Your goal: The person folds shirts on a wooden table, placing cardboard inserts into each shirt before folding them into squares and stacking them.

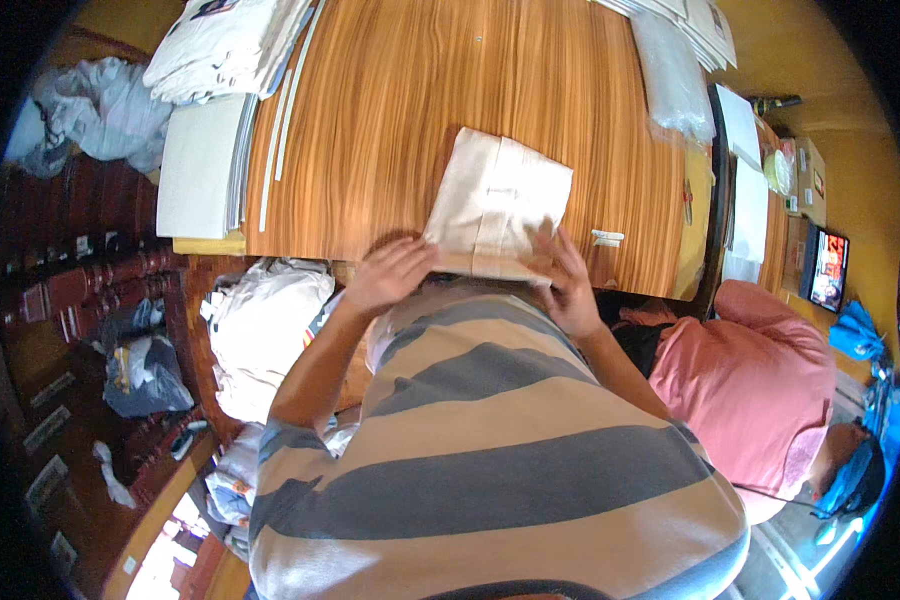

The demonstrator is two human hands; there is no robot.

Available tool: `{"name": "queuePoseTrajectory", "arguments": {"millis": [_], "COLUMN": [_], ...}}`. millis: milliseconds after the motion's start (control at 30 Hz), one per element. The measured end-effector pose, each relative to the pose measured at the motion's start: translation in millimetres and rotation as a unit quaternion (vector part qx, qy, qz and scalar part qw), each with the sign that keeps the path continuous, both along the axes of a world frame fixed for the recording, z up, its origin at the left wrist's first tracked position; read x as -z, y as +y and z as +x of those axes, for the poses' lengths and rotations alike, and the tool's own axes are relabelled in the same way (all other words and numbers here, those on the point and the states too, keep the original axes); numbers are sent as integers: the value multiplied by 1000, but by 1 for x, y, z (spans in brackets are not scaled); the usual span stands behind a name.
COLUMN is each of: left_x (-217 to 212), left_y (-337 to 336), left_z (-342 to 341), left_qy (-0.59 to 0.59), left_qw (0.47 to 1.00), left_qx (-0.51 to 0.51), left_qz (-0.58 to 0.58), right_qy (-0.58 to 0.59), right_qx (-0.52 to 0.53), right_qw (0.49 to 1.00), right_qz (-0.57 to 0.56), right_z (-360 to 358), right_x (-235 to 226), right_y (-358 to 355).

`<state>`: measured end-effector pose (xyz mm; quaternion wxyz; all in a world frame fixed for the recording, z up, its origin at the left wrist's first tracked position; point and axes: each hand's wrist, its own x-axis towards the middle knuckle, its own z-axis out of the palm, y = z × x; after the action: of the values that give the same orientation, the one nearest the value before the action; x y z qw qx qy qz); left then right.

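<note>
A folded off-white garment (502, 192) lies slightly askew at the near edge of the wood-grain table (400, 110), right in front of me. A raised band or seam runs down its middle. At its near left corner is my left hand (395, 273), the fingers close together and closed on the cloth's edge. My right hand (570, 285) is at the near right corner, fingers apart and a little blurred, their tips over the cloth. Part of the garment's near edge is in shadow close to my striped shirt.
Stacked white cloth (225, 50) and white boards (202, 165) stand at the left. Clear plastic bags (670, 80) lie far right, with scissors (687, 200) and a small white piece (607, 238) nearer. White cloth (265, 330) is heaped below left. A person in pink (740, 375) bends close at right.
</note>
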<state>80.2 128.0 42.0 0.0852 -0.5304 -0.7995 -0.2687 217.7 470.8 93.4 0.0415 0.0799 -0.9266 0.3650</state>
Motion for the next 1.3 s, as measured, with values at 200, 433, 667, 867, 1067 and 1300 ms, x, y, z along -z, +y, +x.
{"name": "queuePoseTrajectory", "arguments": {"millis": [200, 433, 667, 867, 1067, 1300], "left_x": [-156, -159, -7, -46, -21, -23], "left_y": [41, 34, -26, -2, 47, 19], "left_z": [-55, -124, -127, -149, -181, -209], "left_qy": [-179, -513, -654, -442, -428, -484], "left_qw": [970, 819, 658, 816, 847, 864], "left_qx": [-149, -242, -370, -357, -267, -129], "left_qz": [69, 91, 58, -105, -169, -50], "right_qy": [13, -162, -25, -76, -180, -128], "right_qx": [92, 48, 149, 307, 305, 356], "right_qw": [983, 971, 988, 945, 914, 902], "right_qz": [-161, -170, -36, -80, -199, -207], "right_z": [-110, -250, -210, -98, -75, -98], "right_x": [-122, -108, 27, 41, 43, 51], "right_y": [24, 31, 21, 38, -8, -68]}}
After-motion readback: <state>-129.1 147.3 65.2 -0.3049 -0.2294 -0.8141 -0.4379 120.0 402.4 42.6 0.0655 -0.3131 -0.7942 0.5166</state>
